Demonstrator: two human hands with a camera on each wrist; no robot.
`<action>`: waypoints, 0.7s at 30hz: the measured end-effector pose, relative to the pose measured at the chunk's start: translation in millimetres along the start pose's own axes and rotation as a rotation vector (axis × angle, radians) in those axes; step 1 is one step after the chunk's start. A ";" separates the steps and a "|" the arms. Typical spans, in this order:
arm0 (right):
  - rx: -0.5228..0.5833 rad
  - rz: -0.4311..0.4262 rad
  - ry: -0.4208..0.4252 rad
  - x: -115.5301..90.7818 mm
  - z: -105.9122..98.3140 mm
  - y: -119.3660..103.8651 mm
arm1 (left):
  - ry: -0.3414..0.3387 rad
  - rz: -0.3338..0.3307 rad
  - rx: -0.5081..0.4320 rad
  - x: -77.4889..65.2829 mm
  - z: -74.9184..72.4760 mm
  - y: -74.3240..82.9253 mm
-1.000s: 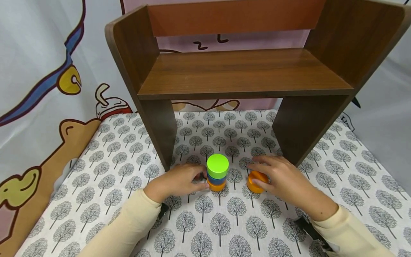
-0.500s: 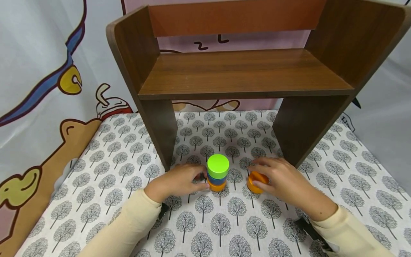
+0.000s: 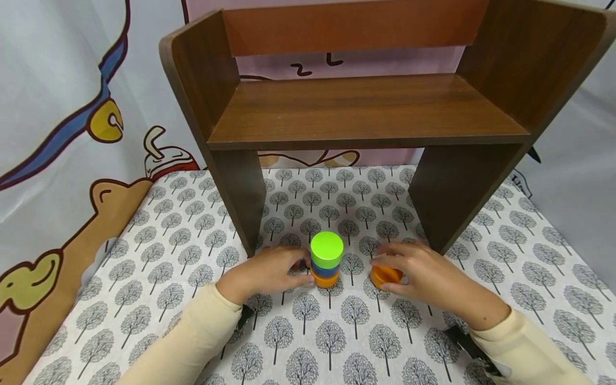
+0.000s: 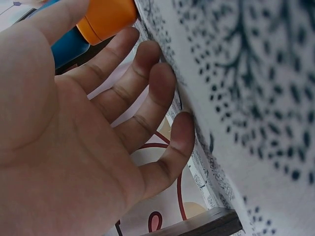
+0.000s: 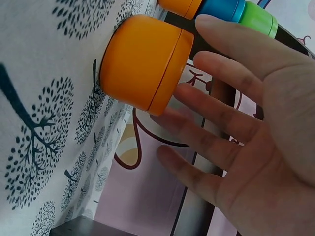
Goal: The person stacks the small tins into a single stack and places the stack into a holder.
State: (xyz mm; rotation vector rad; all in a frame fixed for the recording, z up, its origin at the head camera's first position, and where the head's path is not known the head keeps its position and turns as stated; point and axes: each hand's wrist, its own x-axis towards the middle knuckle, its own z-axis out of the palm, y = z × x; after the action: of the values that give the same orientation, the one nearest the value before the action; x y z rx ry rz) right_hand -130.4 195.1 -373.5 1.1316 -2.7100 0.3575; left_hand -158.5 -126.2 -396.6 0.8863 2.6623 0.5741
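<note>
A small round stack stands upright on the tablecloth, with an orange piece [image 3: 325, 280] at the bottom, a blue piece [image 3: 324, 270] in the middle and a bright green piece [image 3: 326, 249] on top. My left hand [image 3: 269, 271] rests at its left side, fingers loosely bent, thumb tip near the orange base. To the right sits a separate orange cup-like piece [image 3: 383, 275], round with a seam near its rim [image 5: 142, 64]. Around its right side lies my right hand [image 3: 421, 270], fingers extended and thumb in front. Whether its fingertips touch the piece, I cannot tell.
A brown wooden shelf unit [image 3: 366, 107] stands behind the hands, its side panels [image 3: 240, 198] reaching down to the table on both sides. A white cloth with tree prints [image 3: 332, 342] covers the table. Cartoon-printed fabric [image 3: 62, 133] hangs around it.
My right hand has shifted slightly toward me, its fingers and thumb lower around the separate orange piece. The left hand and the stack look unchanged.
</note>
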 end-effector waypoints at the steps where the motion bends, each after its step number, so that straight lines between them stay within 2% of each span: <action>1: 0.001 0.002 -0.007 0.0 0.1 0.0 | 0.000 0.001 0.000 -0.1 0.1 -0.1; 10: 0.030 -0.017 -0.069 -0.2 -0.7 2.0 | -0.004 -0.001 -0.005 -0.7 0.6 0.0; 16: 0.039 0.003 -0.120 -1.0 -1.5 1.3 | -0.008 -0.004 -0.002 -1.2 -0.1 0.5; 21: 0.035 0.011 -0.125 -1.1 -0.5 1.6 | -0.006 -0.002 -0.006 -0.8 -0.4 0.5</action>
State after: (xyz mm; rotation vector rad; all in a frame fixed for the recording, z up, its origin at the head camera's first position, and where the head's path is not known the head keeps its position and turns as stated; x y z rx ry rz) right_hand -130.8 197.1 -373.6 1.1864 -2.8287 0.3478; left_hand -157.8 -126.4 -395.9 0.8825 2.6549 0.5773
